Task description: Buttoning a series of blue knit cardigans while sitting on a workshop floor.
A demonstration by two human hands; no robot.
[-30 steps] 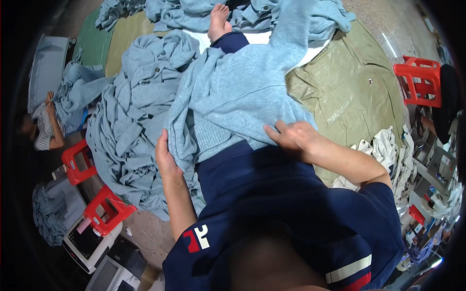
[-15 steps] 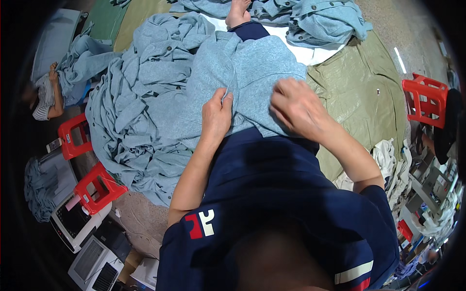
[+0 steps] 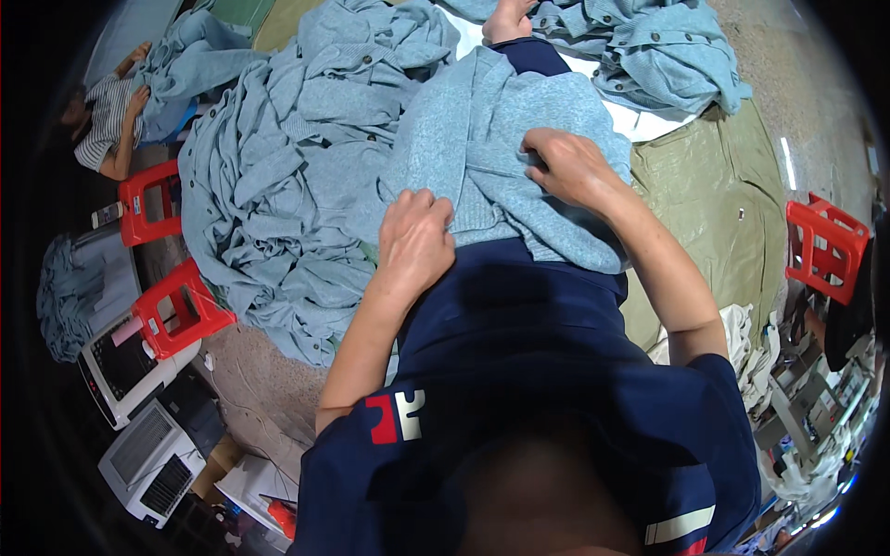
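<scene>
A light blue knitted garment (image 3: 431,139), like the buttoned cardigans around it, lies across my lap and raised leg. My left hand (image 3: 414,239) is closed on its near left edge beside the ribbed band, fingers curled under. Over the right part of the cloth is my right hand (image 3: 570,169), fingers bent and the thumb close below the forefinger. Whether anything small sits in those right fingers is hidden. My bare foot (image 3: 508,20) shows beyond the garment.
Heaped blue cardigans (image 3: 278,176) lie at my left, with another pile (image 3: 658,51) at the far right. An olive sheet (image 3: 709,204) covers the ground. Red stools (image 3: 181,310) stand left, and one red stool (image 3: 825,248) right. Another person (image 3: 109,125) handles blue cloth at far left.
My left hand has turned knuckles-up and shifted slightly nearer me, onto the garment's edge. The right hand has risen a little, and the cloth lies differently over my lap. The whole view has shifted.
</scene>
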